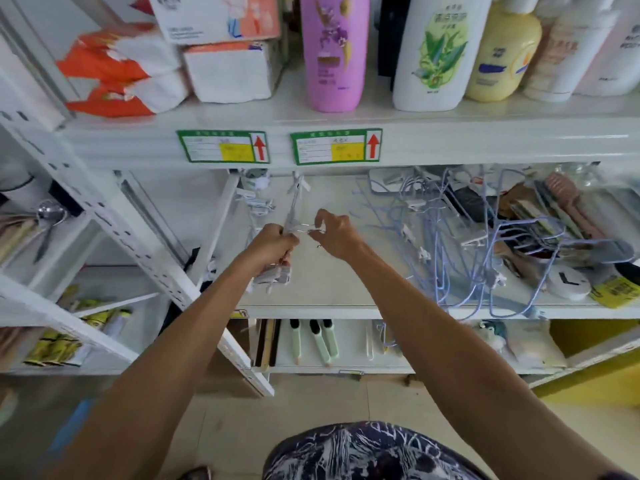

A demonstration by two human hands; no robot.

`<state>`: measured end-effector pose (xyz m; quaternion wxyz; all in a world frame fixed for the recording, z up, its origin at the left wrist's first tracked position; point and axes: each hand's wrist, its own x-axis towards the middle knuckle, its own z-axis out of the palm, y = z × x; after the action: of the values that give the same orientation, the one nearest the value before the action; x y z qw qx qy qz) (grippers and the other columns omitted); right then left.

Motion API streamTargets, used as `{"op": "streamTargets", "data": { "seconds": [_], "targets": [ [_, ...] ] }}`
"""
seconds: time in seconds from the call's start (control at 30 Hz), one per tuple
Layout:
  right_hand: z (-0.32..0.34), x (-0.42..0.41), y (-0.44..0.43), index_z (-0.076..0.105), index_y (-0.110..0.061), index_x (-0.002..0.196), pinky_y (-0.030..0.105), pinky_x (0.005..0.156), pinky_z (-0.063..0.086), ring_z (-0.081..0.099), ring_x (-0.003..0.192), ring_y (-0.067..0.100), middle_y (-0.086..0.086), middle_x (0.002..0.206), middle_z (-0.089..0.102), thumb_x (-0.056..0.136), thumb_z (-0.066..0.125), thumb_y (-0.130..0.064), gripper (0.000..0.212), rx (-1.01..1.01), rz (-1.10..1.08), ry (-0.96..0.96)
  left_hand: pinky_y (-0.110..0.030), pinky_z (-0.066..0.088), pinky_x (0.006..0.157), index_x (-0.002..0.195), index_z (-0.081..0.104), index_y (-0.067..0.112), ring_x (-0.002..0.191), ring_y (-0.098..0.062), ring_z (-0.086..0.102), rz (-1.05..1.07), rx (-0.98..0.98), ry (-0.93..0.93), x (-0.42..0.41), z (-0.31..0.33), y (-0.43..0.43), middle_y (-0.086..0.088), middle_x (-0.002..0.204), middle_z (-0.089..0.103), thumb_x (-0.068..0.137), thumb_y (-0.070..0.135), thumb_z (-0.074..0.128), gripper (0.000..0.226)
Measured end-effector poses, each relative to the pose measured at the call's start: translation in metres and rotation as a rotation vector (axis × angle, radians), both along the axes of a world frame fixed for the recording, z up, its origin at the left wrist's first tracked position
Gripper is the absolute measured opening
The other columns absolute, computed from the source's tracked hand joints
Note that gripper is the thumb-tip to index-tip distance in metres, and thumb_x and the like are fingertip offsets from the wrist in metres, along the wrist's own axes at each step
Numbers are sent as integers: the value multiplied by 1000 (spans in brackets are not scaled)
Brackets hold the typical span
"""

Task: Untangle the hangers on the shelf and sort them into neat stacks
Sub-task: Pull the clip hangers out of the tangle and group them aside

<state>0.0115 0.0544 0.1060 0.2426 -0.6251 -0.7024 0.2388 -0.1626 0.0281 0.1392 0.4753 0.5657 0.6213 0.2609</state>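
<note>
**At frame centre, both hands work on one bundle while the tangle waits to the right**

Head view: just above the middle of the frame, the left hand (273,244) is curled tightly round a pale hanger bundle (292,209). The bundle's long axis runs steeply, from its upper end near the back of the shelf (346,311) down through the fist. Its clipped lower end pokes out below the hand.

The right hand (334,237) sits just beside the left, almost touching it. Its thumb and forefinger pinch a thin wire hook (311,231) that sticks out sideways from the bundle towards the right. The other fingers are loosely bent and hold nothing that I can make out.

The coming move seems to turn on that hook. It lies across the bundle's axis, between the two hands, so freeing it or lining it up probably means a pull or twist to the right while the left hand keeps the bundle steady.

Most of the work is still to do. The blue hangers (467,244) lie in a loose tangle across the middle right of the frame, on the same shelf and apart from both hands. The right hand is the nearer one.
</note>
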Motion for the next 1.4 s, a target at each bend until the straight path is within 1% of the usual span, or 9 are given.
{"op": "streamTargets", "data": {
  "seconds": [0.13, 0.3, 0.43, 0.53, 0.6, 0.73, 0.93, 1.17, 1.4],
  "targets": [
    [-15, -40, 10, 63, -10, 97, 36, 64, 52, 66, 74, 35, 17, 82, 68, 89, 69, -42, 33, 7, 33, -38, -42, 57, 71, 90, 59, 4, 71, -29, 67, 25, 103, 360, -31, 0, 8, -14, 83, 67, 90, 26, 52, 23],
    [-16, -74, 33, 68, -9, 107, 30, 79, 51, 65, 89, 26, 11, 108, 67, 85, 75, -39, 38, -178, 23, 75, -32, 41, 65, 101, 58, 0, 83, -32, 61, 2, 150, 643, -48, 3, 17, -16, 93, 61, 96, 10, 48, 15],
    [-28, -97, 49, 56, -10, 119, 21, 53, 51, 59, 57, 12, 10, 97, 63, 83, 76, -18, 41, -378, -183, 491, -39, 49, 77, 109, 61, -5, 99, -41, 64, 100, 214, 694, -55, -15, 34, -24, 110, 66, 96, 11, 49, 25],
    [-48, -108, 53, 54, -6, 125, 31, 76, 55, 68, 88, 28, 15, 108, 64, 91, 59, -17, 36, -303, -155, 357, -38, 51, 79, 113, 63, -2, 101, -38, 65, 144, 248, 711, -54, -32, 43, -21, 112, 67, 96, 9, 50, 24],
    [-65, -111, 57, 55, -2, 120, 31, 87, 46, 61, 108, 35, 18, 117, 63, 93, 53, -15, 30, -240, -163, 281, -39, 51, 84, 118, 64, 2, 104, -36, 65, 155, 273, 689, -53, -45, 50, -18, 115, 67, 95, 8, 50, 28],
    [-87, -114, 61, 50, -2, 123, 38, 93, 43, 52, 115, 38, 19, 127, 56, 99, 44, -18, 29, -191, -164, 224, -42, 50, 90, 122, 53, -3, 110, -37, 60, 168, 223, 727, -47, -64, 69, -21, 121, 60, 96, 12, 49, 31],
    [-104, -114, 66, 38, -10, 142, 43, 103, 33, 38, 127, 39, 15, 143, 46, 100, 41, -25, 45, -178, -111, 63, -46, 46, 92, 135, 35, 11, 117, -38, 49, 217, 4, 826, -45, -93, 92, -18, 131, 45, 76, 44, 71, 77],
    [-100, -105, 65, 54, 8, 124, 34, 93, 34, 54, 117, 38, 27, 121, 61, 92, 52, -7, 35, -88, -85, 160, -33, 53, 77, 119, 62, 1, 100, -29, 67, 109, 44, 811, -53, -100, 103, -14, 113, 68, 89, 15, 65, 33],
    [-95, -105, 61, 55, 6, 110, 34, 83, 38, 57, 103, 38, 28, 110, 61, 91, 46, -5, 24, -130, -100, 204, -32, 52, 67, 119, 61, 7, 91, -26, 68, 103, 43, 849, -57, -94, 106, -8, 105, 70, 90, 18, 60, 31]
  ]
}}
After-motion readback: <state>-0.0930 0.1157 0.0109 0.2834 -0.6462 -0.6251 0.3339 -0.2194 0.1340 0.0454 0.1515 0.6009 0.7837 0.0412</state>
